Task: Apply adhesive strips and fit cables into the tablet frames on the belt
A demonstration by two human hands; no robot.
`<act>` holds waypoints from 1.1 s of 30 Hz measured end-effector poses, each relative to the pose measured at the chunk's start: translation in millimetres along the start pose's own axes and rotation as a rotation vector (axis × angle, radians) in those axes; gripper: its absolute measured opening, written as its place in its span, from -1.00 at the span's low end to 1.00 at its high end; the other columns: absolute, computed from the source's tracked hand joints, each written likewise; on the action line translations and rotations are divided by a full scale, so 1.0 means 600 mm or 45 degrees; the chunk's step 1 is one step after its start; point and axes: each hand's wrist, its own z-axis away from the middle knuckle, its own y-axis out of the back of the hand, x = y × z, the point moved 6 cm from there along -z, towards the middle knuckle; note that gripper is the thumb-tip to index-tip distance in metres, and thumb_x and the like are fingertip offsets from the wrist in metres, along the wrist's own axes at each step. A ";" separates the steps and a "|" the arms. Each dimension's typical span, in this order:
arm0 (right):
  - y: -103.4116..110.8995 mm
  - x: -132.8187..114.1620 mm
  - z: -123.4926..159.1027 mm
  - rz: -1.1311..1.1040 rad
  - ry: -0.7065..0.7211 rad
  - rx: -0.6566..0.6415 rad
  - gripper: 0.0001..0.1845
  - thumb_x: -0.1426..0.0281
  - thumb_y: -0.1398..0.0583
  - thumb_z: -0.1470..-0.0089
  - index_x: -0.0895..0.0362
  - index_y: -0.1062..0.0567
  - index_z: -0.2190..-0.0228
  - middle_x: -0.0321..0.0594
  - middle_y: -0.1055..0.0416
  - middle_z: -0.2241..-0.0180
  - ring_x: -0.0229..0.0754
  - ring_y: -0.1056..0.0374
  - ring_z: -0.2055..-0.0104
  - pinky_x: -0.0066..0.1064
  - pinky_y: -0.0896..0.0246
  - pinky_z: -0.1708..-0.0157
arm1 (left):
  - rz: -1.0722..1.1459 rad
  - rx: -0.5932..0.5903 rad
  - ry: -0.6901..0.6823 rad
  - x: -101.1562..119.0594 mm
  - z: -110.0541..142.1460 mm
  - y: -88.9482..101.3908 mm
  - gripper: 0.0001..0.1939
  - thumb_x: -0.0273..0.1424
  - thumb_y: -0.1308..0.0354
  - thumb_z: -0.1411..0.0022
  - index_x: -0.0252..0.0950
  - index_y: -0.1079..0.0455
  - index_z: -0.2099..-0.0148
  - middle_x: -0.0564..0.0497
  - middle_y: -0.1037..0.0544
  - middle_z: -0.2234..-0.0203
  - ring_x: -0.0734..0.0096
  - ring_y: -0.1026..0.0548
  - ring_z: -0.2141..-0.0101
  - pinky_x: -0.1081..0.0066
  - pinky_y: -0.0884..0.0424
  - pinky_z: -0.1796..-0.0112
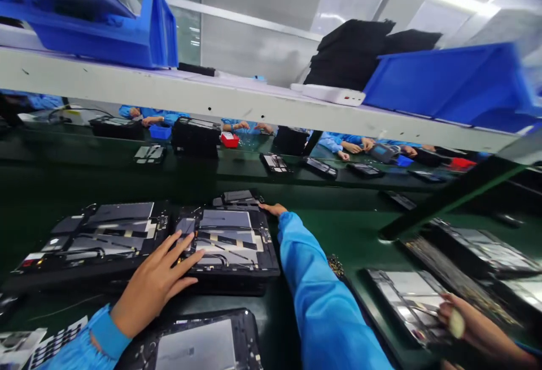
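My left hand [156, 279] lies with spread fingers on the top opened tablet [228, 240] of a stack, its fingertips over the left part of the exposed insides. Grey battery cells, black flex cables and tan tape show in that tablet. With my right arm stretched forward, my right hand [274, 209] grips the right edge of another opened tablet [237, 197] just behind the stack; part of its grip is hidden. To the left stands a second stack of opened tablets [114, 231]. Closest to me is one more opened tablet [197, 344].
A white shelf [237, 96] with blue bins [449, 85] crosses above the bench. A dark post [444, 200] slants at right. Beside me, a co-worker's hand [470, 325] works over a tablet [406, 296]. Several co-workers sit beyond the line of tablets [275, 162].
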 end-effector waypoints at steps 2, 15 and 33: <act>-0.022 -0.003 -0.006 -0.142 -0.036 -0.056 -0.61 0.24 -0.24 -0.29 0.16 -0.43 -0.07 -0.08 -0.42 -0.07 -0.06 -0.44 -0.01 -0.10 -0.44 0.03 | 0.056 -0.020 0.023 -0.002 -0.004 -0.005 -0.48 -0.22 -0.07 -0.43 0.02 -0.18 -0.39 -0.03 -0.29 -0.34 -0.02 -0.22 -0.33 -0.02 -0.46 -0.14; 0.152 -0.021 0.244 -0.911 0.248 0.359 -0.75 0.25 -0.28 -0.25 0.19 -0.52 0.19 -0.32 -0.53 0.30 -0.33 -0.46 0.38 -0.49 -0.42 0.37 | 0.416 0.140 0.356 0.033 0.038 0.118 -0.51 -0.24 -0.10 -0.43 -0.16 -0.23 -0.35 -0.13 -0.21 -0.37 0.07 -0.17 -0.36 -0.04 -0.23 -0.29; -0.065 0.286 0.677 -0.268 0.279 0.212 -0.21 -0.18 -0.22 0.02 0.05 -0.54 -0.09 -0.11 -0.41 -0.20 0.28 -0.20 -0.33 0.18 -0.14 -0.30 | 0.249 0.314 0.731 0.230 0.299 0.132 -0.27 -0.23 -0.04 -0.45 -0.31 0.18 -0.50 -0.36 -0.28 -0.31 0.12 -0.37 -0.25 0.23 -0.48 -0.12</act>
